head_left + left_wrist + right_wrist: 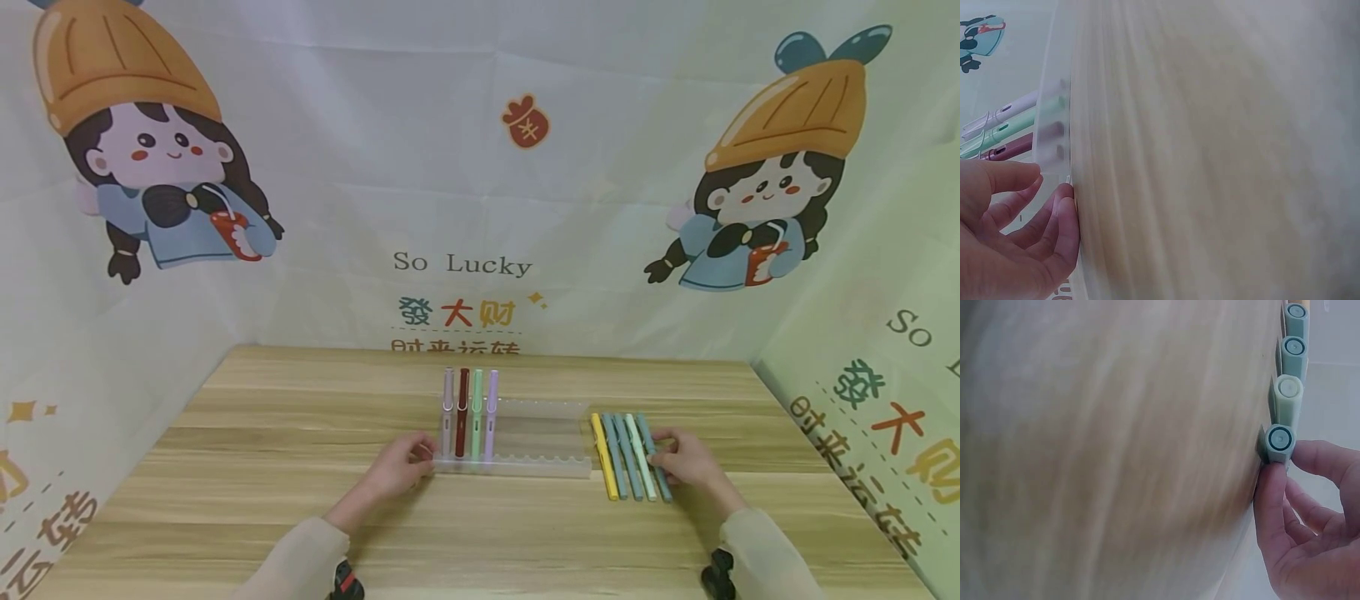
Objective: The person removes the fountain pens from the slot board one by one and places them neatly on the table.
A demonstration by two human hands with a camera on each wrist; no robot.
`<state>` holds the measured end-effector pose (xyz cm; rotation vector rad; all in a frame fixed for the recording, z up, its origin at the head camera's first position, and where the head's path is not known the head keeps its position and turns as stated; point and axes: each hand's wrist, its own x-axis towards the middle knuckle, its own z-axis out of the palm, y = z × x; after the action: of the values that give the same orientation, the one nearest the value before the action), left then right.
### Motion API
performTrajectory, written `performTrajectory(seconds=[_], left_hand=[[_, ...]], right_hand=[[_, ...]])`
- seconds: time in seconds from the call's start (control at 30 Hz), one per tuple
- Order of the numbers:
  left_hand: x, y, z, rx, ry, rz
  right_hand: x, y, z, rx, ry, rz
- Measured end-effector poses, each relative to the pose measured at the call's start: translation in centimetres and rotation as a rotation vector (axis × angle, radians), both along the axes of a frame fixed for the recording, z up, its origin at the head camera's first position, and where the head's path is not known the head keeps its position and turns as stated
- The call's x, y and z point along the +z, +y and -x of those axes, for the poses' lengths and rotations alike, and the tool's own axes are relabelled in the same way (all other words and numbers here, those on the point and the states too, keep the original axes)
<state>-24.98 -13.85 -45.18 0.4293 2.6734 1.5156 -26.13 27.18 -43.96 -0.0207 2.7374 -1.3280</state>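
My right hand (684, 457) pinches the rightmost teal pen (1280, 439) between thumb and fingertips, at the end of a row lying on the table. Beside that pen lie a pale mint pen (641, 458), two more teal pens and a yellow pen (604, 457). At the left end of a clear pen rack (517, 468), my left hand (405, 460) rests with loosely bent fingers, fingertips right at its front corner. Standing side by side in the rack's left part are a mauve pen (447, 412), a dark red pen (462, 412), a mint green pen (477, 414) and a lilac pen (492, 415).
The wood-grain table (300, 433) runs back to a printed cloth (360, 167), which also hangs at both sides. Scalloped notches line the rack's front edge, and its right end stands close to the yellow pen.
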Motion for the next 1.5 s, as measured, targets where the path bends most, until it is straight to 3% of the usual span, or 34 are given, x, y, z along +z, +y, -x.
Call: performTrajectory(seconds=[0.57,0.73,1.0,1.5], left_hand=[[0.2,0.1,-0.2,0.010,-0.004,0.010],[0.2,0.1,-0.2,0.001,-0.004,0.008],[0.1,0.1,-0.2,0.006,-0.009,-0.014],[0.1,0.1,-0.2,0.012,0.004,-0.007]], right_hand=[[-0.1,0.1,0.1,-0.018,0.012,0.027],[0.3,-0.2,-0.4,-0.037,0.088,0.003],[1.4,-1.8,-1.1,-0.008,0.251,-0.141],[0.9,-7.0,-1.0,0.083,0.256,0.071]])
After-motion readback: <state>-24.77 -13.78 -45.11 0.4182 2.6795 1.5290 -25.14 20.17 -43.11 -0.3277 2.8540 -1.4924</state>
